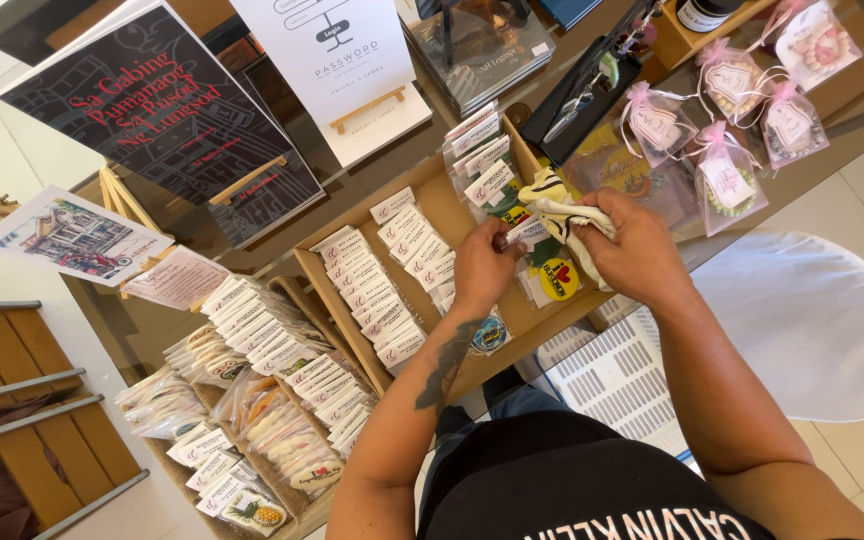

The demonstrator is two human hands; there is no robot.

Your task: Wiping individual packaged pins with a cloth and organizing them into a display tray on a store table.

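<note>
Both grips clenched: my left hand (485,265) and right hand (634,250) pinch one small packet (564,215) over the cardboard tray (452,215) on the table. Most packets (377,290) already lie in rows; this one not yet placed.

Up at the far edge of your display you have a dark poster with red lettering (162,110) on a small wooden easel (244,180), and beside it a white card sign (337,60) on its own stand. To your left lies a print of an old building (77,238) — just beside it, a pink leaflet (177,277). At the far right, organza pouches with pink ribbons (727,180) sit near each other on the glass. Nearest you on the left, a basket of wrapped trinkets (252,440) — and a white chair (812,320) stands at your right.
</note>
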